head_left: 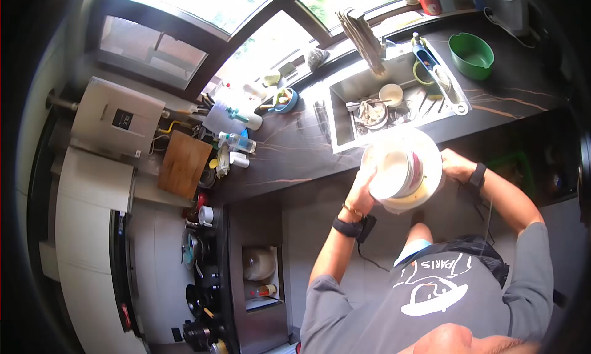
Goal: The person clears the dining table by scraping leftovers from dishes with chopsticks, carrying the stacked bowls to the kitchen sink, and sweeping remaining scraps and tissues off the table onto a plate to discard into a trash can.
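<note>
Just in front of the sink I hold up a stack of pale bowls (394, 174) resting on wider plates (431, 191). My left hand (362, 191) grips the stack's left side, its fingers partly hidden and washed out by glare. On the opposite side, my right hand (457, 165) is closed at the plates' rim. Beyond them, the steel sink (342, 138) contains a cream bowl (391, 94), a dish with crumpled contents (372, 112) and several utensils.
A green basin (471, 55) stands right of the sink. Left on the dark counter (289, 144) are a blue bowl (285, 100), bottles (240, 142) and a wooden cutting board (184, 164). The counter's front edge runs between me and the sink.
</note>
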The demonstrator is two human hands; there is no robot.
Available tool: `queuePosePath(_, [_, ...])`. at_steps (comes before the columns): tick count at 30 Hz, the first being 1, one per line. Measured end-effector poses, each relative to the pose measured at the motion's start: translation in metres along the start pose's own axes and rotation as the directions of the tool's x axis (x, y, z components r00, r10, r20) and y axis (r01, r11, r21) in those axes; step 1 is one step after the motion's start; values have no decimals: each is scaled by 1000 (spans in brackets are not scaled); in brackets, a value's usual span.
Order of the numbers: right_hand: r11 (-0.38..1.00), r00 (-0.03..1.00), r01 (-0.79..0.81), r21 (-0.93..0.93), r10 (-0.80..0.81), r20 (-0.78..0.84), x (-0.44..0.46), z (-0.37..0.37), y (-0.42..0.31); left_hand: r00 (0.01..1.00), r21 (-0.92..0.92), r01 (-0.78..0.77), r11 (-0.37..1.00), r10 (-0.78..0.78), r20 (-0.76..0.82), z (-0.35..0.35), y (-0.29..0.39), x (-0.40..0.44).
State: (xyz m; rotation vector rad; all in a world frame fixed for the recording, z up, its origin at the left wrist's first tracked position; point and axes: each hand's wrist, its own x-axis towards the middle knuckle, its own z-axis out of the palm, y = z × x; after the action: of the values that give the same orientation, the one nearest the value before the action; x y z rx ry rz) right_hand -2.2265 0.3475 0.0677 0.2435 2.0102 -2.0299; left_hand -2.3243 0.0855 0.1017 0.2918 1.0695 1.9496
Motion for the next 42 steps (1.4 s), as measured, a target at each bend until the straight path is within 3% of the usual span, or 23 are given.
queuePosePath(2, [996, 994, -87, -9, 86, -64, 26, -19, -33, 993, -27, 107, 994, -105, 58, -18, 21, 49])
queuePosePath(3, [992, 995, -93, -84, 89, -55, 54, -40, -17, 989, -25, 126, 992, -124, 78, -20, 35, 71])
queuePosePath(6, [1000, 989, 7, -1, -7, -151, 108, -71, -21, 981, -30, 176, 984, -173, 90, -50, 54, 150])
queuePosePath(8, [998, 976, -61, -6, 59, -208, 141, -89, -21, 979, -11, 133, 991, -130, 155, -77, 57, 199])
queuePosePath(9, [993, 962, -116, -21, 107, -251, 162, -102, -20, 965, -44, 237, 971, -229, 130, -92, 60, 221])
queuePosePath(10, [991, 966, -89, -103, 61, -250, 176, -103, -36, 970, -11, 192, 981, -188, 152, -105, 58, 245])
queuePosePath(12, [933, 925, -307, -186, 246, -291, 197, -119, -44, 978, 9, 108, 994, -108, 177, -130, 46, 296])
queuePosePath(15, [868, 885, -430, -248, 350, -307, 235, -147, -22, 963, 20, 235, 972, -236, 134, -156, 40, 345])
queuePosePath(18, [825, 778, -563, 47, 548, -306, 278, -187, 62, 946, -9, 284, 959, -279, 166, -169, 32, 375])
queuePosePath(19, [785, 745, -613, -87, 539, -394, 284, -191, 76, 937, 5, 319, 948, -317, 149, -174, 28, 384])
queuePosePath(20, [800, 734, -597, 70, 579, -356, 289, -200, 91, 932, 6, 348, 938, -346, 110, -178, 20, 390])
queuePosePath(21, [760, 737, -639, -117, 561, -378, 289, -199, 74, 914, -25, 394, 919, -389, 111, -179, 16, 394])
queuePosePath(26, [762, 737, -648, 2, 627, -252, 296, -220, 119, 890, -51, 455, 889, -455, 14, -191, -20, 409])
queuePosePath(27, [786, 817, -577, -223, 547, -185, 294, -220, 126, 895, -58, 446, 893, -445, 16, -192, -25, 410])
queuePosePath(30, [791, 818, -574, -213, 565, -109, 293, -227, 167, 852, -60, 507, 860, -510, -118, -210, -60, 413])
queuePosePath(32, [650, 613, -750, 121, 752, -243, 299, -228, 189, 830, -60, 534, 843, -537, -154, -213, -65, 414])
queuePosePath(33, [645, 608, -754, 126, 757, -238, 302, -229, 193, 813, -55, 553, 832, -552, -185, -211, -61, 415])
queuePosePath(34, [647, 653, -754, -111, 720, -237, 305, -232, 197, 809, -56, 558, 828, -558, -186, -207, -55, 416])
queuePosePath(35, [560, 784, -524, -642, 611, -107, 301, -248, 245, 794, -13, 585, 811, -575, -199, -204, -48, 417])
queuePosePath(36, [276, 880, -118, -954, 475, 29, 297, -266, 294, 778, 31, 610, 792, -591, -213, -202, -44, 418])
queuePosePath(37, [282, 877, -121, -952, 479, 30, 299, -267, 297, 772, 29, 617, 786, -598, -214, -200, -45, 420])
queuePosePath(41, [-4, 718, 84, -996, 694, 58, 309, -268, 295, 818, 0, 562, 827, -556, -147, -204, -72, 435])
queuePosePath(42, [-69, 671, 149, -986, 739, 50, 314, -267, 289, 821, 42, 546, 836, -525, -226, -208, -84, 439])
